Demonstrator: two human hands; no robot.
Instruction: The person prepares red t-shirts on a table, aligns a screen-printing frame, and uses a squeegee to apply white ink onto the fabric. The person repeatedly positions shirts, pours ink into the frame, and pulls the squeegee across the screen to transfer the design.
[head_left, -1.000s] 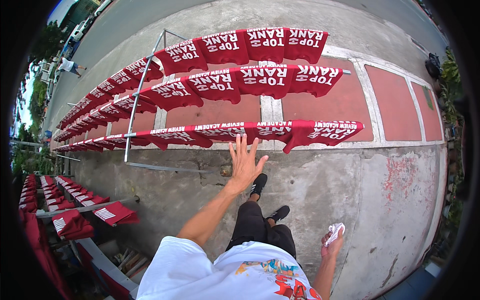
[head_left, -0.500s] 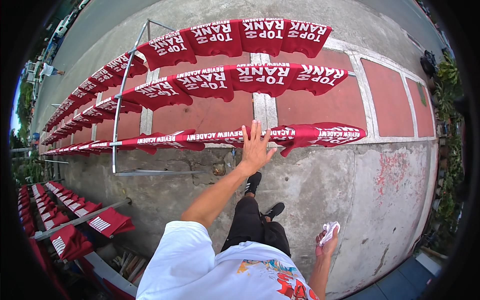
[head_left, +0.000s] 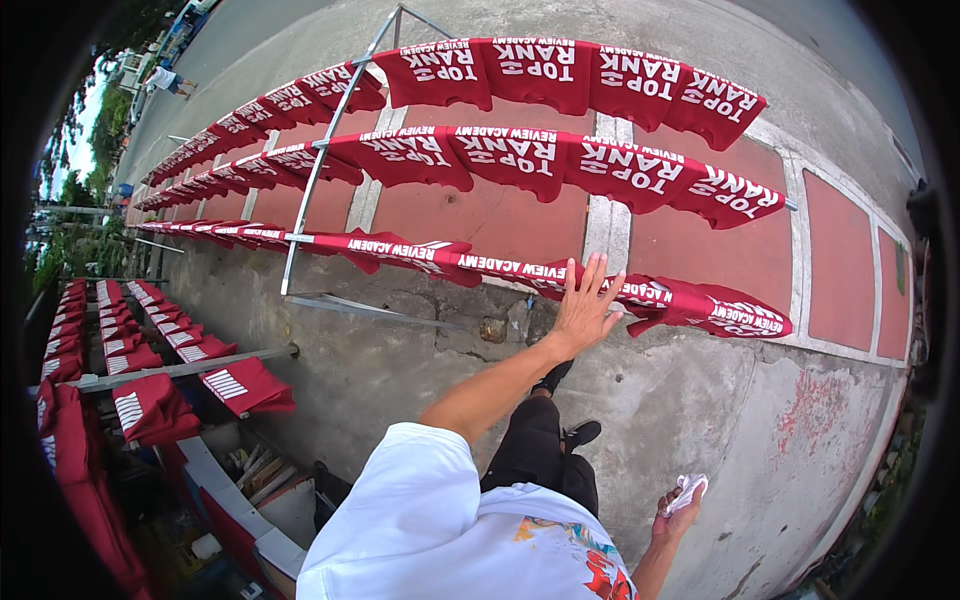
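Left hand (head_left: pixel 580 318), fingers (head_left: pixel 590 279) spread, is over red shirts (head_left: pixel 738 309) along the rack's (head_left: pixel 322 150) near edge; right hand (head_left: pixel 674 523) clutches white cloth (head_left: pixel 685 493).

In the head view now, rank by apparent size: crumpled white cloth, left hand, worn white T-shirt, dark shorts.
1. White T-shirt, cut off by the lower edge
2. Dark shorts
3. Left hand
4. Crumpled white cloth
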